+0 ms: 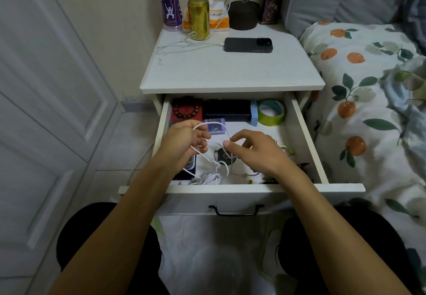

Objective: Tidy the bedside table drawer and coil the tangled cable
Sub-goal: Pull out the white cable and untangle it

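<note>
**Cable held over the open drawer**

The left hand (pixel 184 139) held loops of the white cable (pixel 208 154); the right hand (pixel 251 150) pinched a strand just beside it. The knotted tail hung below both, toward the drawer's (pixel 230 188) front edge.

Left hand (pixel 184 141) covers part of the white cable (pixel 221 168) where loops pass thru its fingers; can't tell how many turns it holds. Right hand (pixel 253 150) hides the drawer (pixel 309 138) floor beneath it, plus whatever small bits lie by the right wall, too small and blurred to name. Dark round item (pixel 224 155) under the cable is half hidden. Tabletop overhang cuts off the back of the bead bracelet (pixel 186 110), black box (pixel 227 110) and green tape roll (pixel 270 112). Pink bottle (pixel 167 1) is cropped at the top edge.
</note>
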Demonstrator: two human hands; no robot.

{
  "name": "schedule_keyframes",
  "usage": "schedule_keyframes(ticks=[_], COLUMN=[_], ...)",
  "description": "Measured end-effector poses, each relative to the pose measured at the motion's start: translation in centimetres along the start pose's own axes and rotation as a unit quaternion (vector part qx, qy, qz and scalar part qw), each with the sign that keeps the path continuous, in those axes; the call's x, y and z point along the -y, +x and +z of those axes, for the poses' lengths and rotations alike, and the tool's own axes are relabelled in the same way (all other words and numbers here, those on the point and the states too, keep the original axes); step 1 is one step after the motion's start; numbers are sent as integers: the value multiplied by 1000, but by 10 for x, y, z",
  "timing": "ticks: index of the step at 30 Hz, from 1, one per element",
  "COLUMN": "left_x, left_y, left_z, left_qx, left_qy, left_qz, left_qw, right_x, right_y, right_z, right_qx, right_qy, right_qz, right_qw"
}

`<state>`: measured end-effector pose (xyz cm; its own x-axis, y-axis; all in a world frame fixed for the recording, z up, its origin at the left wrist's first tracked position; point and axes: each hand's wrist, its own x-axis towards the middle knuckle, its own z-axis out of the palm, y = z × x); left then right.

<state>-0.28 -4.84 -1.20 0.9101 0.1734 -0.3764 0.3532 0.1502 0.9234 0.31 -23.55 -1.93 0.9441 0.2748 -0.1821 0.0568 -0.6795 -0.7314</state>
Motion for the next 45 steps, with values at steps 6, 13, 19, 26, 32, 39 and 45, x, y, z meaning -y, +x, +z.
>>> schedule_keyframes(ticks=[6, 13, 19, 26, 32, 39, 45], left_x=[3, -22, -16, 0, 4, 6, 9], left_y=[1, -4, -1, 20, -2, 18, 10], left_z=[-6, -20, 5, -42, 0, -28, -26], left_qx=[49, 97, 102, -80, 160, -118, -81], left_qy=[-198, 309, 426, 446, 433, 387, 336], left_qz=[-25, 106, 245, 155, 239, 171, 144], left_qw=[979, 940, 865, 878, 855, 898, 927], right_x=[-9, -9, -3, -14, -5, -19, -22], right_y=[14, 17, 15, 15, 10, 8, 10], right_z=[6, -2, 5, -10, -1, -15, -12], right_qx=[2, -16, 2, -15, 7, -43, -111], right_qy=[39, 3, 8, 27, 21, -6, -31], right_qz=[-5, -59, -102, -67, -103, -27, -53], right_qw=[999, 998, 995, 997, 994, 999, 992])
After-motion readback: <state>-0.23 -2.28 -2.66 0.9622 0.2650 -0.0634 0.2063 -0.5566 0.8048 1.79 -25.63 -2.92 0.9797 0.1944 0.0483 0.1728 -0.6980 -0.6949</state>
